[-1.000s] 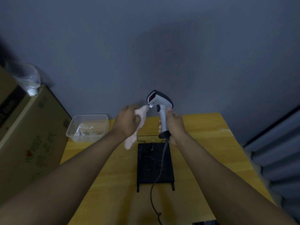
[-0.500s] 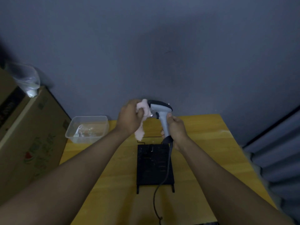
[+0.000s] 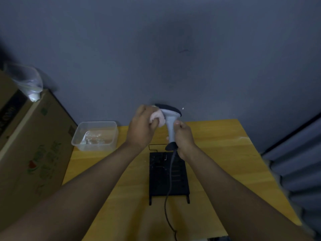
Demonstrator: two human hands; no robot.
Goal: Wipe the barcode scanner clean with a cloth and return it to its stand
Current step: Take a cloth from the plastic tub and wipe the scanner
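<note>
My right hand grips the handle of a grey and black barcode scanner, held upright above the table with its head pointing left. A bunched pale pink cloth is pressed against the front of the scanner's head by my left hand, which hides the scan window. The scanner's black cable hangs down over the flat black stand lying on the yellow wooden table.
A clear plastic container with something wet inside sits at the table's back left. A large cardboard box stands to the left with a clear plastic bag on top. Grey wall behind, corrugated grey panel at right.
The scanner's head has tipped down and forward. My left hand has bunched the cloth, which hung loose before, and brought it right onto the scanner's front.
</note>
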